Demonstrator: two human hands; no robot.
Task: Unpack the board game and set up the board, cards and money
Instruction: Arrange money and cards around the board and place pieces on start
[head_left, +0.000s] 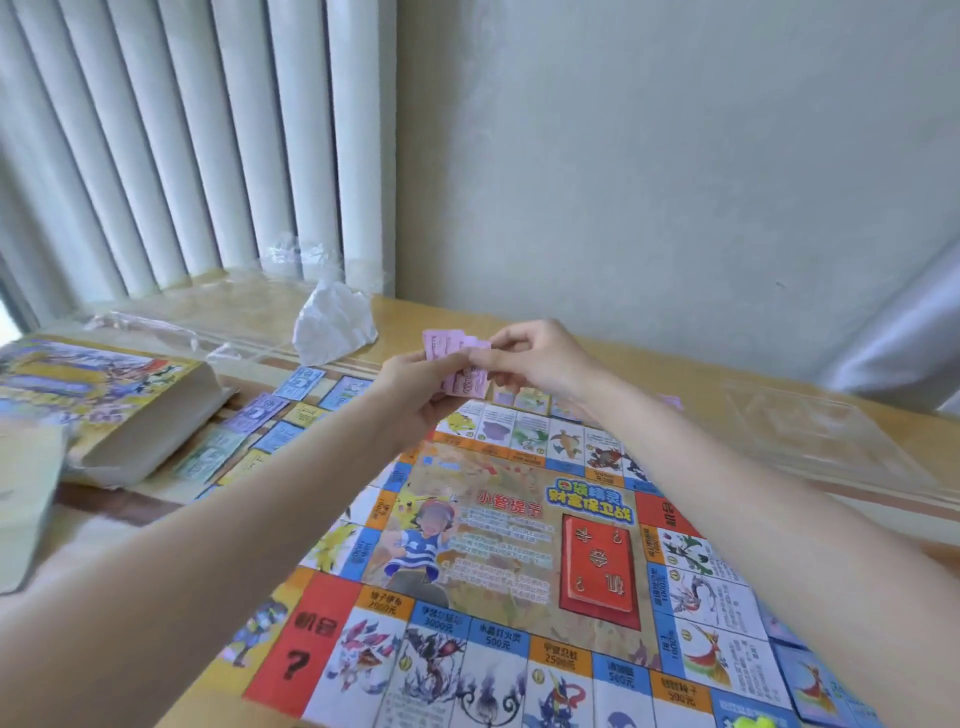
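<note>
Pink play money (457, 358): thin, limp, slippery paper, probably fans easily. Left hand (415, 395) and right hand (540, 358) both pinch its edges above the board (519, 545); grip pressed tight.

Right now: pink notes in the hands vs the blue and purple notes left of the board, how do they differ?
The pink notes are held in the air, pinched by the left hand and right hand; the blue and purple notes lie flat on the table. Pink ones are bunched and overlapping; the table ones are spread in rows. Both are small paper rectangles.
</note>
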